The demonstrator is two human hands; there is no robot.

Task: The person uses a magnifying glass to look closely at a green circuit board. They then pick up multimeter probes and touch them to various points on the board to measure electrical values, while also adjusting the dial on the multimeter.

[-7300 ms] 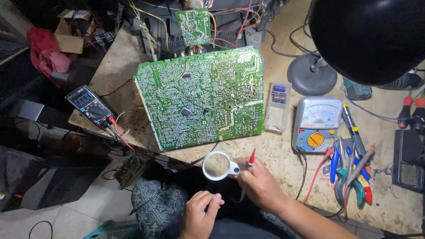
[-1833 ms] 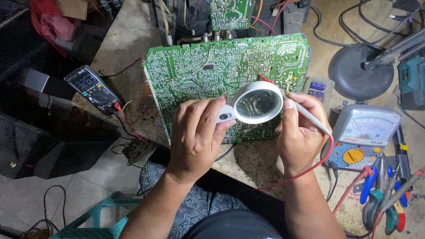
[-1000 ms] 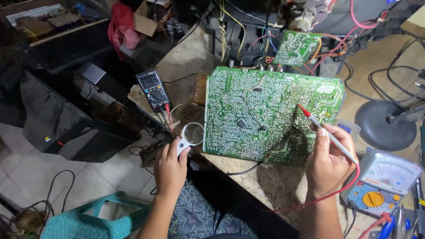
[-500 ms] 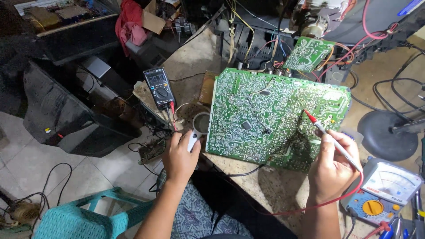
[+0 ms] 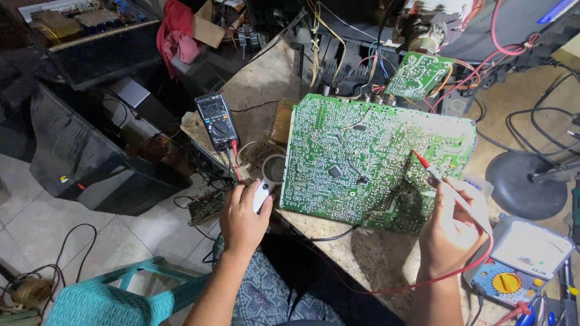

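Right hand (image 5: pixel 450 232) grip clamped on red test probe (image 5: pixel 444 184), tip touching the big green circuit board (image 5: pixel 368 160) near its right edge. Left hand (image 5: pixel 241 214) grip closed on the white handle of the magnifying glass (image 5: pixel 272 172), lens lying on the counter (image 5: pixel 266 84) just left of the board. Black digital multimeter (image 5: pixel 217 121) further left of the board; analog meter (image 5: pixel 519 265) off its lower right corner.

Black multimeter (image 5: pixel 217 121) at tabletop's left edge: small grey rectangular screen (image 5: pixel 212 107) at its top. Analog meter (image 5: pixel 521 262), lower right: pale dial window. Brown cardboard box (image 5: pixel 208 30), top centre-left.
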